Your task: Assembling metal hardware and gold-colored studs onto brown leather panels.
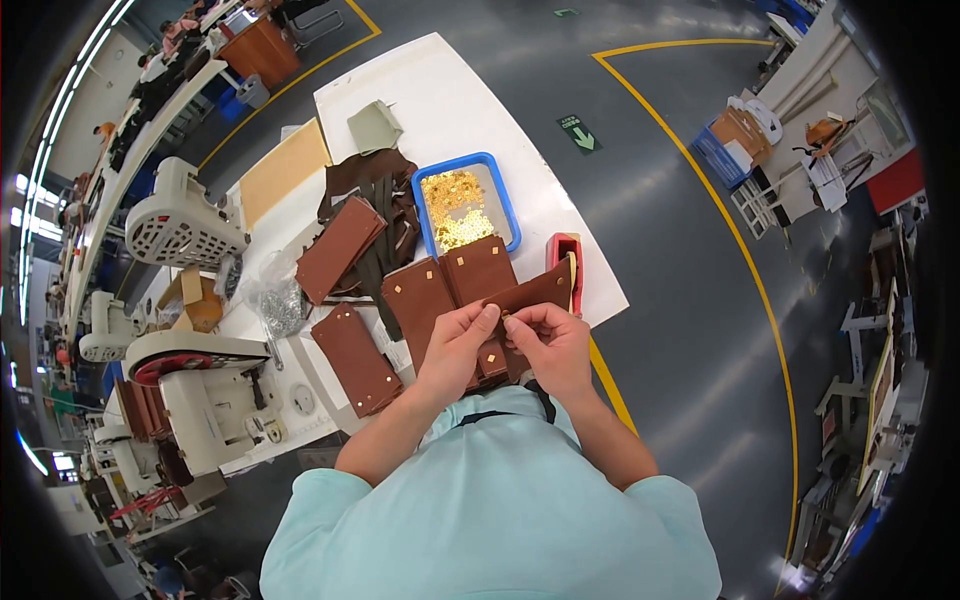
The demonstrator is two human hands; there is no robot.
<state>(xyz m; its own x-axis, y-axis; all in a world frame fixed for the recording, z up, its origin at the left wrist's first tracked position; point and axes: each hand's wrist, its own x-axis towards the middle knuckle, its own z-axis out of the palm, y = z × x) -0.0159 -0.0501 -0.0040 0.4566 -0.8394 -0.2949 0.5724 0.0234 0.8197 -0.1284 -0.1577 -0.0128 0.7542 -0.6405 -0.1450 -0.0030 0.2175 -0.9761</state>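
Nearest: left hand (455, 345) and right hand (550, 345) drawn together over the near edge of the white worktop (470, 100), fingertips of both pinching the edge of a brown leather panel (530, 292), apparently with a small gold fitting between thumbs, too small to tell for certain. Panel held just above the worktop, partly overlapping two more brown panels (450, 285) lying flat beneath, each already showing small gold studs at the corners. Judged partway through: some pieces fitted, this one in work, more waiting. Just left, near the same edge, another studded panel (355, 358); farther left, a pale machine (205, 395) with a red wheel. Right of the hands, a red tool or holder (565, 255) at the right edge. Beyond, a blue tray (465, 205) with a heap of gold fittings, far from used up. Left of tray, a stack of dark leather strips and pieces (365, 215), seemingly unfitted. Clear bag of silvery hardware (278, 300) beside it. Farthest: tan board (285, 170) and greenish piece (375, 127) toward the far corner.
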